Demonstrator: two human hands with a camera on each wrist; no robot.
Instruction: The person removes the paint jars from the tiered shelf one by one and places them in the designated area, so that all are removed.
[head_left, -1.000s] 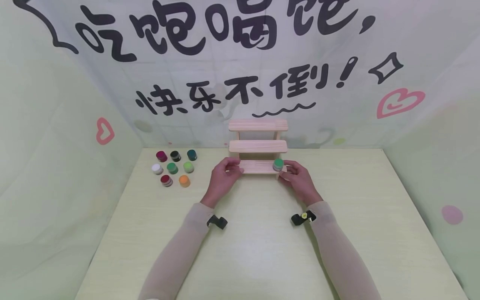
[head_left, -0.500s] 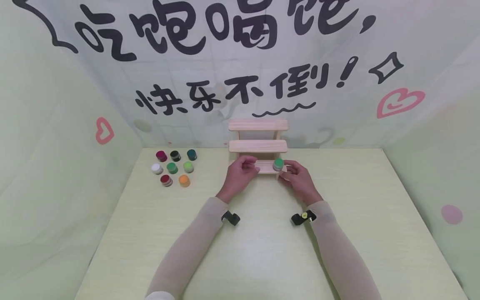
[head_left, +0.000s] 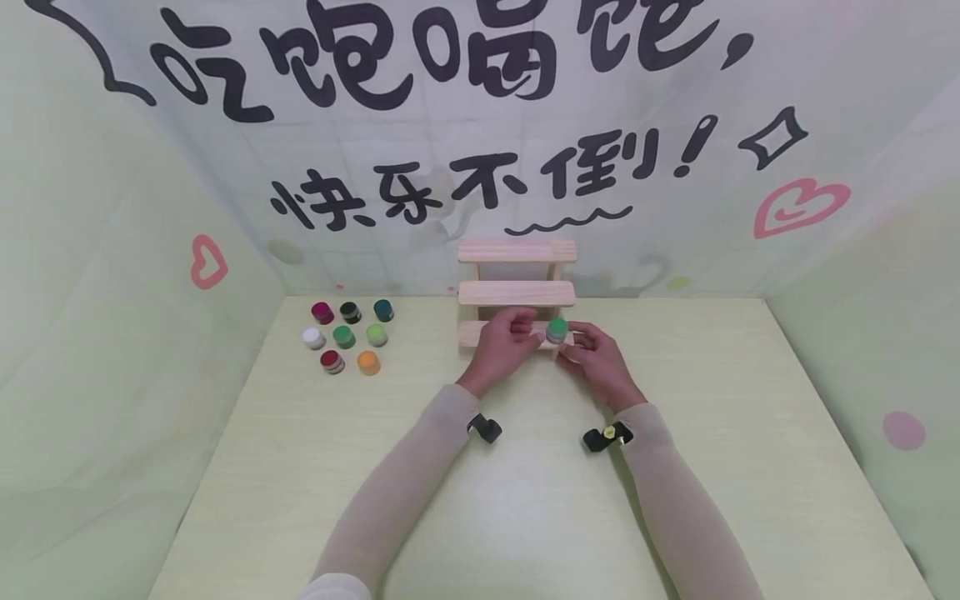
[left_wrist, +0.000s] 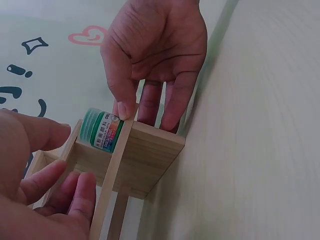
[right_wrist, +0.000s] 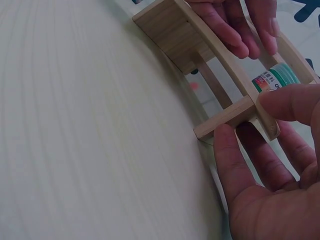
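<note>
A three-step wooden stand stands against the back wall. On the right end of its lowest step sits a paint jar with a green lid, its label showing in the left wrist view. My left hand is over that step, left of the jar, its fingers loosely bent with a small gap to the jar. At the step's right end my right hand grips the stand. In the right wrist view its thumb lies on the step's end, and its fingers are at the leg below.
Several paint jars stand in rows at the table's left, among them a white-lidded jar, an orange jar and a dark red jar. Behind the table hangs a printed cloth, close to the stand.
My left hand has moved right along the lowest step, from its left end to near the green-lidded jar. The right hand, the jar and the stand have stayed in place.
</note>
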